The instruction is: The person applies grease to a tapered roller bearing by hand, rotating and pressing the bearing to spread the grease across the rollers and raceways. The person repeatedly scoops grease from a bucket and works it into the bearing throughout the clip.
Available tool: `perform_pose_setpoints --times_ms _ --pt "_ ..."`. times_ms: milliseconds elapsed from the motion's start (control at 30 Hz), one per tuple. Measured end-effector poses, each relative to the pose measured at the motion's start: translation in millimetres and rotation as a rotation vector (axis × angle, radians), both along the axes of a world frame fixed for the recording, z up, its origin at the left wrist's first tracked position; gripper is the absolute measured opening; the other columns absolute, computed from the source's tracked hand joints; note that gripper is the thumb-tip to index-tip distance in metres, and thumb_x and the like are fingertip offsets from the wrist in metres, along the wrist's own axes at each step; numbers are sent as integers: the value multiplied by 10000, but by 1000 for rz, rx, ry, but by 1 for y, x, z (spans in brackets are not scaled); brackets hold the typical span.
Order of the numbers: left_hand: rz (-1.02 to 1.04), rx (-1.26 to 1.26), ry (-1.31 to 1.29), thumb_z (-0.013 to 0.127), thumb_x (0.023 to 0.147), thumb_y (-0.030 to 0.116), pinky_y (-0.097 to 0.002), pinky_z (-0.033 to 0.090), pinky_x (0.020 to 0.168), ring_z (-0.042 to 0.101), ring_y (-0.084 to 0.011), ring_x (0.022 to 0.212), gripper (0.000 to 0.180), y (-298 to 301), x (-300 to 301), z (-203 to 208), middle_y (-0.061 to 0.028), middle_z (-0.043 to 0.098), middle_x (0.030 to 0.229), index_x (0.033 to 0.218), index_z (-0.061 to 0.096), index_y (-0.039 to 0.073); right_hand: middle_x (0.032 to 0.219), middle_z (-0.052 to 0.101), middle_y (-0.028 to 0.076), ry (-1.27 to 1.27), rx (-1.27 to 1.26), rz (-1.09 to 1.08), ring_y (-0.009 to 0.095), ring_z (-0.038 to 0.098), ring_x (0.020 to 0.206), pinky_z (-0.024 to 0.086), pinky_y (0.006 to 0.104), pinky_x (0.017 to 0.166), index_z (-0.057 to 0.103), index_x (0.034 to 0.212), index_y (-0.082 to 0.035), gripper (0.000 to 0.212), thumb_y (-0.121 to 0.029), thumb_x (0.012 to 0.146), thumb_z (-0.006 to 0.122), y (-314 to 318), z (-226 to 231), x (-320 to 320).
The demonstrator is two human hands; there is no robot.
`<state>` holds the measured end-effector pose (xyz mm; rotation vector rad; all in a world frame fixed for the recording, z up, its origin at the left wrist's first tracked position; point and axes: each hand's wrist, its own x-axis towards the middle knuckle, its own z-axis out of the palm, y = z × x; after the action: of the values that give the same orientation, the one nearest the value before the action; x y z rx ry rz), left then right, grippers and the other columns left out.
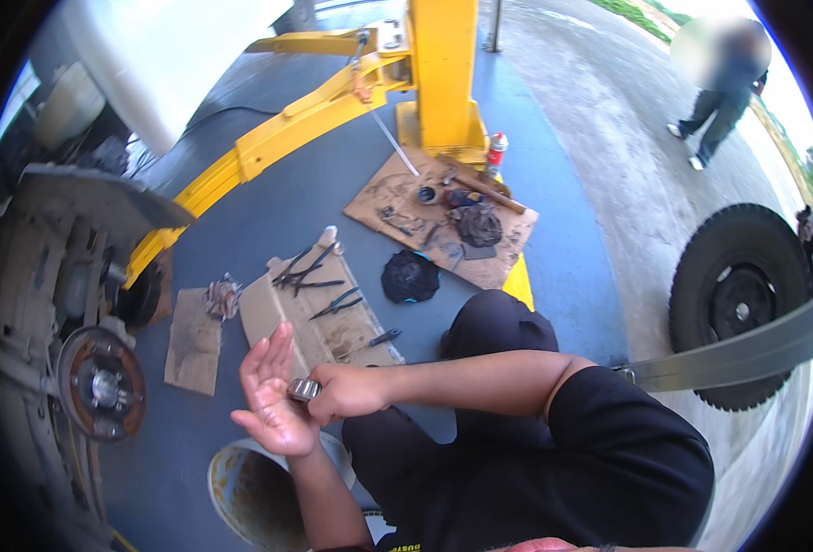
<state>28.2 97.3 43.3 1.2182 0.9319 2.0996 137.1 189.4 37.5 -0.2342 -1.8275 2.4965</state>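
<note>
My left hand [276,397] is turned palm up with its fingers stretched out. A small metal roller bearing [304,390], its rollers showing along the side, is pinched in my right hand [347,392] against the left palm. Just beyond my hands lies a folded piece of cardboard [273,313] with black-handled pliers [305,271] and a second pair of pliers [337,304] on it. A dark-handled tool [385,338] rests at the cardboard's near edge. Below my left wrist stands a stained round bucket [227,483].
A yellow lift arm [287,124] runs from its post [443,74] toward the vehicle's exposed wheel hub [103,386]. Another cardboard sheet [379,189] carries a hammer [489,187] and dirty rags [475,225]. To the right are a tyre [742,294] and, farther off, a person [724,92].
</note>
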Motion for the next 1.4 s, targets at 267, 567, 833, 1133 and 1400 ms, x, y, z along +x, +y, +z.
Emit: perform_pose_setpoints --times_ms 267,567,833,1133,1400 --pt "121 -93 361 274 1026 764 -579 310 1224 518 -490 1392 921 -16 -18 18 -365 566 1421 1381 499 -56 589 420 -34 -71 -605 315 51 360 440 230 256 400 518 761 -93 126 -64 748 640 0 1 -1" --pt "0 96 203 299 989 816 -607 299 1220 534 -497 1374 968 -10 6 32 -366 586 1397 1344 522 -57 568 359 -53 -161 -677 363 45 267 431 188 243 393 452 725 -132 167 -108 775 610 -1 1 12" --pt "110 -323 805 240 989 828 -521 312 1227 517 -433 1412 1024 -34 -7 45 -338 549 1467 1427 521 -55 574 355 -47 -10 -768 535 55 263 436 194 249 396 432 710 -141 180 -138 792 592 -8 2 24" --pt "336 -114 442 152 954 873 -554 168 1283 318 -446 1542 1109 -56 66 48 -333 347 1626 1537 379 -43 563 385 -31 -38 -418 136 71 325 436 184 271 408 476 685 -122 177 -80 772 623 -44 28 33" --pt "231 -209 468 181 946 868 -558 221 1271 364 -435 1515 1127 -89 20 -1 -334 400 1592 1510 392 -85 521 317 -47 -34 -501 417 84 267 414 180 284 420 337 553 -208 340 -193 754 611 -58 13 42"
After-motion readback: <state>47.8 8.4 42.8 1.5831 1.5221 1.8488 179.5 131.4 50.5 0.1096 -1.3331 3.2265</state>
